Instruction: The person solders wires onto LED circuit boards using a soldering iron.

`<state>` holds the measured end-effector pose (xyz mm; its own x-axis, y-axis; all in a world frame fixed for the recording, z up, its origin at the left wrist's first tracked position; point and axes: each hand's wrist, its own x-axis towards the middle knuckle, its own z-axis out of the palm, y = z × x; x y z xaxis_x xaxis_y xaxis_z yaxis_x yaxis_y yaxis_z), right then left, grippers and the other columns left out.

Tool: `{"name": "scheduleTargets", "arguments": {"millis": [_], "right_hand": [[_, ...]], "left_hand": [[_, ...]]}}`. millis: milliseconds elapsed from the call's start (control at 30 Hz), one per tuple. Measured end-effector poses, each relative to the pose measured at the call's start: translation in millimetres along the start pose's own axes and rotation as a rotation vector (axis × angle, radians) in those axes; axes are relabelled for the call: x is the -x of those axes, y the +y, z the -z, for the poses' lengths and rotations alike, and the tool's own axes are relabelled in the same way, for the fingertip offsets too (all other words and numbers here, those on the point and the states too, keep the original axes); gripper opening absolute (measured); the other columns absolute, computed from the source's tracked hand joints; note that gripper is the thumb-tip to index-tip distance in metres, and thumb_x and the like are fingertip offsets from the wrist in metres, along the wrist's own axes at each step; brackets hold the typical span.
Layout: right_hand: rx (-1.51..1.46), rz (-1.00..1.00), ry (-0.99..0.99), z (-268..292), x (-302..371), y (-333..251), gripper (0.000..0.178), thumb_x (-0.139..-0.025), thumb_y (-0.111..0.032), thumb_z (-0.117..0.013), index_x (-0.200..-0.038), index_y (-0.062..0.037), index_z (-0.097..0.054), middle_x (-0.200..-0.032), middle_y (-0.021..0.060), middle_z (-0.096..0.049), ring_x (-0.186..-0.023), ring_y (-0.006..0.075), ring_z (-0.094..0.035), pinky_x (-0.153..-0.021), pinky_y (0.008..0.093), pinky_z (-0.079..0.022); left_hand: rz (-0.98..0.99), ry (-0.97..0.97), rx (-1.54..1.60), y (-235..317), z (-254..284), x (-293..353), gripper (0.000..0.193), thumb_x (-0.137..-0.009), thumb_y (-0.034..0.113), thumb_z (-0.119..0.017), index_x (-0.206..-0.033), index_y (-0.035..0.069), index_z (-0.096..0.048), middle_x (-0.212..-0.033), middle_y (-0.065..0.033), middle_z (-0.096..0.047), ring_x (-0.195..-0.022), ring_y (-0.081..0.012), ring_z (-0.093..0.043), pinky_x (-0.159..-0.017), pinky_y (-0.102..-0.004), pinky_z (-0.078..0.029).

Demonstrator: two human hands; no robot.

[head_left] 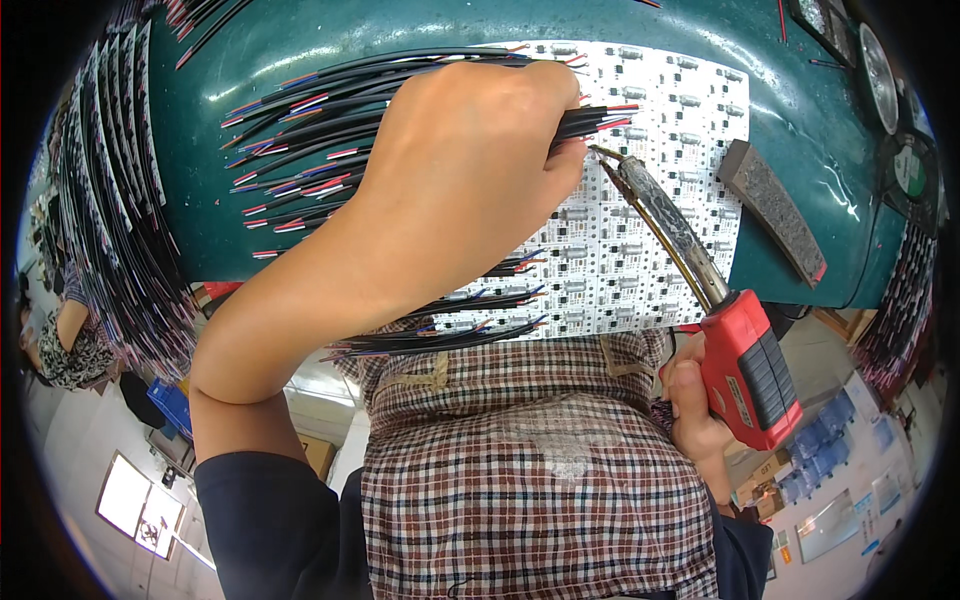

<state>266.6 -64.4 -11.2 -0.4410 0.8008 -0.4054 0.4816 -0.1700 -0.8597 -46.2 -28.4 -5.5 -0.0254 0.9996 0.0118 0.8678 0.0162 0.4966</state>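
Note:
My left hand (490,150) reaches across a white circuit board panel (690,200) with its fingers closed on several black cables (590,120). Their stripped red and white wire ends stick out past the fingertips. My right hand (690,400) is wrapped round the grip of a red and black soldering gun (752,365). Its tip, with a thin metal tube alongside, meets the panel just below the cable ends; whether it touches a wire I cannot tell. More black cables (300,175) lie in rows to the left, partly under my left hand and forearm.
A grey block (770,210) lies at the panel's right edge on the green table (800,130). Large bundles of cables hang over the left (115,200) and right (900,300) edges. A round metal dish (878,80) stands at the far right. Another person (65,330) sits far left.

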Motion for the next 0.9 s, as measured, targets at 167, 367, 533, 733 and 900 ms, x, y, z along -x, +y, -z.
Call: {"name": "scheduleTargets", "arguments": {"millis": [167,367,533,733,900], "right_hand": [[0.112,0.151,0.019,2,-1,3,0.012,-0.096,-0.009,-0.058,-0.097,0.0014,-0.054,-0.067,0.0029,-0.049,-0.051,0.0085,-0.042,-0.05,0.0259,-0.038],[0.053,-0.075,-0.051,10,10,4,0.026,-0.089,-0.01,-0.073,-0.114,-0.0032,-0.069,-0.104,0.0103,-0.071,-0.097,0.024,-0.068,-0.085,0.0358,-0.053],[0.1,-0.018,-0.034,7,11,9,0.028,-0.089,-0.009,-0.072,-0.116,-0.0024,-0.068,-0.104,0.0103,-0.07,-0.096,0.024,-0.068,-0.085,0.036,-0.053],[0.116,0.022,-0.029,6,9,9,0.027,-0.089,-0.009,-0.071,-0.115,-0.0018,-0.068,-0.103,0.0113,-0.07,-0.095,0.024,-0.069,-0.085,0.0355,-0.053],[0.111,-0.004,-0.037,11,9,1,0.024,-0.09,-0.008,-0.069,-0.113,-0.0008,-0.068,-0.099,0.0115,-0.07,-0.093,0.0234,-0.068,-0.085,0.0346,-0.053]], "left_hand": [[-0.006,0.0,-0.001,0,1,-1,0.02,-0.081,0.016,-0.077,-0.09,0.0,-0.067,-0.074,-0.0112,-0.069,-0.059,-0.0257,-0.065,-0.058,-0.034,-0.051],[-0.023,0.005,0.083,-6,2,-6,0.02,-0.08,0.016,-0.076,-0.087,-0.001,-0.068,-0.072,-0.013,-0.067,-0.058,-0.027,-0.062,-0.059,-0.035,-0.05],[-0.052,-0.006,0.067,-5,4,-9,0.019,-0.079,0.015,-0.075,-0.086,-0.002,-0.069,-0.071,-0.0148,-0.065,-0.058,-0.0287,-0.061,-0.06,-0.0361,-0.05],[-0.021,0.004,0.047,-3,0,-6,0.018,-0.078,0.014,-0.075,-0.084,-0.002,-0.068,-0.07,-0.015,-0.066,-0.059,-0.0301,-0.063,-0.059,-0.0374,-0.049],[-0.006,-0.015,-0.007,-2,1,-6,0.018,-0.078,0.014,-0.075,-0.084,-0.001,-0.068,-0.07,-0.0146,-0.066,-0.059,-0.0303,-0.064,-0.058,-0.0373,-0.05]]}}
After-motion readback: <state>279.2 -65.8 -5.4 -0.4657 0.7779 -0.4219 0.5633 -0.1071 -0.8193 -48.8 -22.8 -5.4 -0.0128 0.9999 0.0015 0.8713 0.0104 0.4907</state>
